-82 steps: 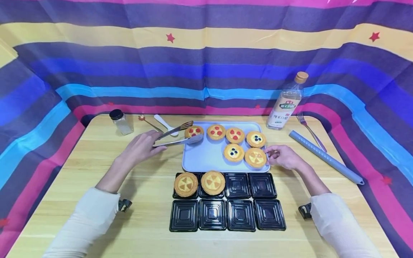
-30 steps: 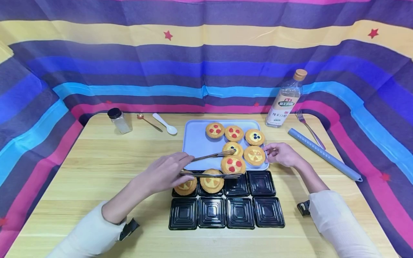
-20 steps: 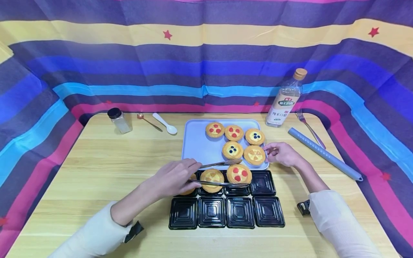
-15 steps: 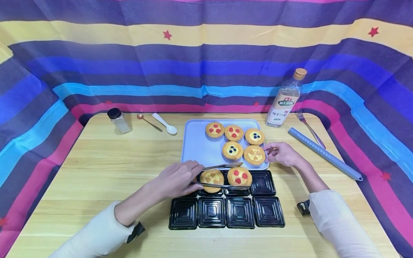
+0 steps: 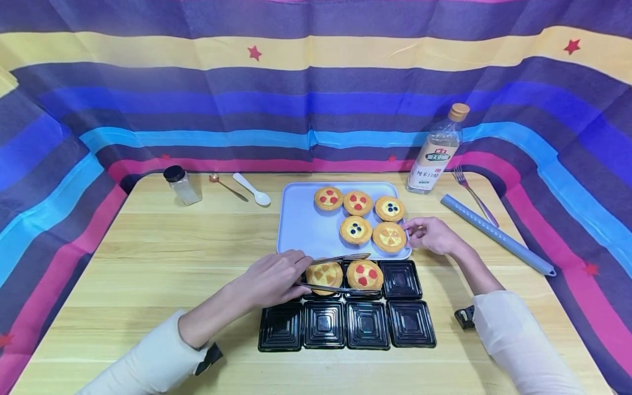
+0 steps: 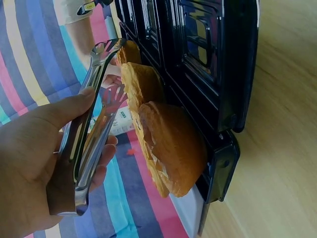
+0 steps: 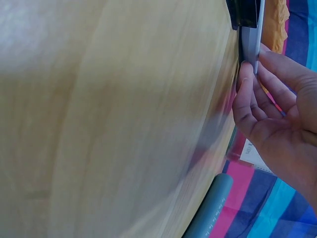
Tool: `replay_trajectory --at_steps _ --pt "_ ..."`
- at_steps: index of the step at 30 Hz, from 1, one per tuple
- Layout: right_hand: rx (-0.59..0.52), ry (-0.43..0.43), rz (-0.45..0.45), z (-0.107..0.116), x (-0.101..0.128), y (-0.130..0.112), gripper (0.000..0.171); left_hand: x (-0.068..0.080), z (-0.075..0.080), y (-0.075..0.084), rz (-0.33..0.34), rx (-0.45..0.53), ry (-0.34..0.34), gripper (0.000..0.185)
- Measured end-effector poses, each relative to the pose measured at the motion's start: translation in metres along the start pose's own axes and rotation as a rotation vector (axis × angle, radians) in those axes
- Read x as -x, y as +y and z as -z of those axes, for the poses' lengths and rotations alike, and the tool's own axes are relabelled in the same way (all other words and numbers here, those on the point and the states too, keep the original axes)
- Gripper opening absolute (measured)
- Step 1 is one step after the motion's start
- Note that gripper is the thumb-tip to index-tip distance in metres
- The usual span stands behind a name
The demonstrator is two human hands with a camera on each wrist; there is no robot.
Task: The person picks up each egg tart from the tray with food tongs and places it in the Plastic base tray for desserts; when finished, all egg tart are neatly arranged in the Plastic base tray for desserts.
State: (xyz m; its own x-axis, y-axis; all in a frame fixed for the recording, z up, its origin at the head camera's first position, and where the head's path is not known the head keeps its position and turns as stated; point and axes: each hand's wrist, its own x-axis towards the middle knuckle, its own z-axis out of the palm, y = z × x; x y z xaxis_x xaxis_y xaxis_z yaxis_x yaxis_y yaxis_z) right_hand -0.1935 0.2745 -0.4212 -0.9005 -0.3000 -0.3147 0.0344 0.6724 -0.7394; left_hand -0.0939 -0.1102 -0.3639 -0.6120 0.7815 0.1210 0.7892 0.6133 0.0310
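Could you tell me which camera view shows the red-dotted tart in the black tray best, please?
The head view: the tart shows from above, red dots plain, sitting in the black tray between the prongs of the tongs that the left hand holds. The left wrist view shows tarts edge-on only, their tops hidden. The right wrist view does not show it.

Left hand (image 6: 29, 168): metal tongs (image 6: 91, 124) are gripped | tarts (image 6: 171, 148): seated in black tray (image 6: 218, 64) | third tart possibly behind.
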Motion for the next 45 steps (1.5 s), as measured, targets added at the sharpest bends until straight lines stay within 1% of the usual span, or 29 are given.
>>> replay_trajectory --at_steps 9,18,22,27,30,36,39,42,45 --pt "-0.005 0.001 0.012 0.000 0.000 0.000 0.049 0.000 -0.001 -0.002 0.014 0.025 -0.016 0.050" --pt "-0.011 0.004 0.006 0.001 0.003 0.000 0.050 0.000 0.004 -0.003 0.031 0.059 -0.072 0.059" --pt "-0.012 0.002 0.008 0.000 0.003 0.000 0.048 0.000 0.010 -0.008 0.051 0.099 -0.047 0.062" --pt "-0.013 0.004 0.015 0.000 0.004 -0.001 0.048 -0.003 0.016 -0.022 0.084 0.150 0.019 0.062" --pt "-0.017 0.004 0.021 0.000 0.005 -0.001 0.049 -0.006 0.017 -0.032 0.100 0.161 0.056 0.062" --pt "-0.031 0.003 0.023 -0.001 0.004 0.000 0.049 -0.013 0.012 -0.059 0.112 0.154 0.129 0.060" --pt "-0.035 0.000 0.016 -0.001 0.004 0.000 0.050 -0.014 0.009 -0.074 0.144 0.155 0.155 0.057" --pt "-0.029 -0.002 0.015 -0.002 0.003 0.000 0.050 -0.014 0.006 -0.090 0.190 0.152 0.157 0.053" --pt "-0.012 0.001 0.021 -0.002 0.003 -0.001 0.050 -0.016 0.003 -0.102 0.242 0.158 0.134 0.052"
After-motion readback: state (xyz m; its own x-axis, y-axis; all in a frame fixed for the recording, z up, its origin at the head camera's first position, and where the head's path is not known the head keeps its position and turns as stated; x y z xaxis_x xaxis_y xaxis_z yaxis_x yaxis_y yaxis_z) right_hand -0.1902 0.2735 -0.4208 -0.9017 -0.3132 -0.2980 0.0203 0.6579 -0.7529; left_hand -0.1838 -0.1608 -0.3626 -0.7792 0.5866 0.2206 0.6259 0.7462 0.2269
